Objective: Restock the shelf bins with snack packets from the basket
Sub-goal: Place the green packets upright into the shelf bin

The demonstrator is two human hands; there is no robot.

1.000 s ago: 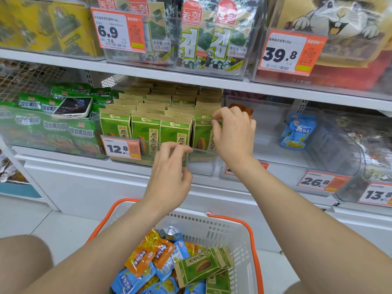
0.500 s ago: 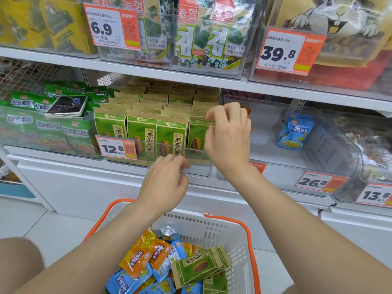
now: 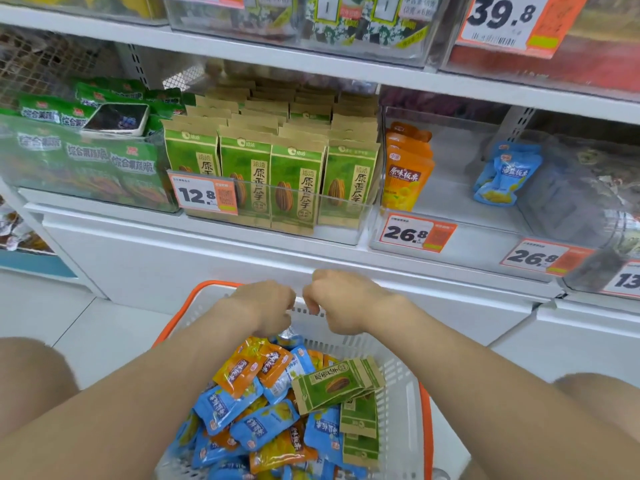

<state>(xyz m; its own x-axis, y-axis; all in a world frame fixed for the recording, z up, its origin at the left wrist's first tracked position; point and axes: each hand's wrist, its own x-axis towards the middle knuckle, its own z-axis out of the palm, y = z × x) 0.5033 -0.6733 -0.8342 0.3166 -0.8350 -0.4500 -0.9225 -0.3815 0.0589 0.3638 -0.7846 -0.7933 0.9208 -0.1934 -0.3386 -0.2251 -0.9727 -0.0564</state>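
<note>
A white basket (image 3: 401,372) with an orange rim sits low in the head view. It holds several blue packets (image 3: 263,424), orange packets (image 3: 242,368) and green seed packets (image 3: 332,386). My left hand (image 3: 266,306) and my right hand (image 3: 343,303) hang side by side over the basket's far edge. Their fingers curl loosely downward and grip nothing I can see. On the shelf above, a clear bin (image 3: 343,220) is packed with upright green seed packets (image 3: 298,174). The bin to its right holds a few orange packets (image 3: 408,171) at its left side and a blue packet (image 3: 505,174) farther right.
A phone (image 3: 117,119) lies on green snack bags (image 3: 86,157) in the left bin. Price tags reading 12.8 (image 3: 204,195) and 26.8 (image 3: 415,233) hang on the bin fronts. A white cabinet front (image 3: 173,261) runs below the shelf. My knees flank the basket.
Both hands have left the green-packet bin and dropped to the basket's far edge. The view has moved closer and tilted down.
</note>
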